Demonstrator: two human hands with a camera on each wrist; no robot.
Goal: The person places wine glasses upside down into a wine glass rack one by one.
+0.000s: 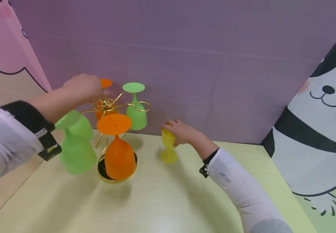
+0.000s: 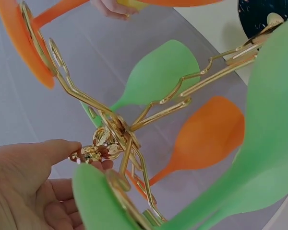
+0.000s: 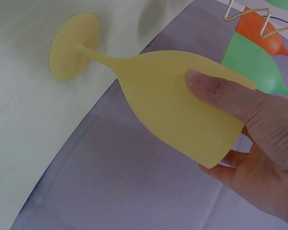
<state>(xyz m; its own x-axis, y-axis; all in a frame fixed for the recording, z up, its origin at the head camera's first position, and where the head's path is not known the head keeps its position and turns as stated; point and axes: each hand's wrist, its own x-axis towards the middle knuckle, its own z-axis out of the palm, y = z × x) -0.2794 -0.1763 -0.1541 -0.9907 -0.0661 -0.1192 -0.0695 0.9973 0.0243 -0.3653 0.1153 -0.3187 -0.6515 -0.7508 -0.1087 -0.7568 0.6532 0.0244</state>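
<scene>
My left hand (image 1: 84, 87) pinches the gold knob (image 2: 89, 153) on top of a wire glass rack (image 1: 127, 105). Upside down in the rack's loops hang an orange goblet (image 1: 119, 160), another orange goblet (image 2: 209, 136) behind it, and several green goblets (image 1: 79, 153). To the right of the rack, my right hand (image 1: 183, 132) grips a yellow goblet (image 3: 168, 103) round the upper bowl near its rim. This goblet is upright, its foot at or just above the tabletop; contact is hard to tell.
The rack's round dark base (image 1: 102, 170) with a gold edge stands on the pale table (image 1: 168, 200). Close behind rises a purple backdrop (image 1: 179, 64). A panda panel (image 1: 319, 139) borders the right side, and a pink cartoon panel (image 1: 13, 42) the left.
</scene>
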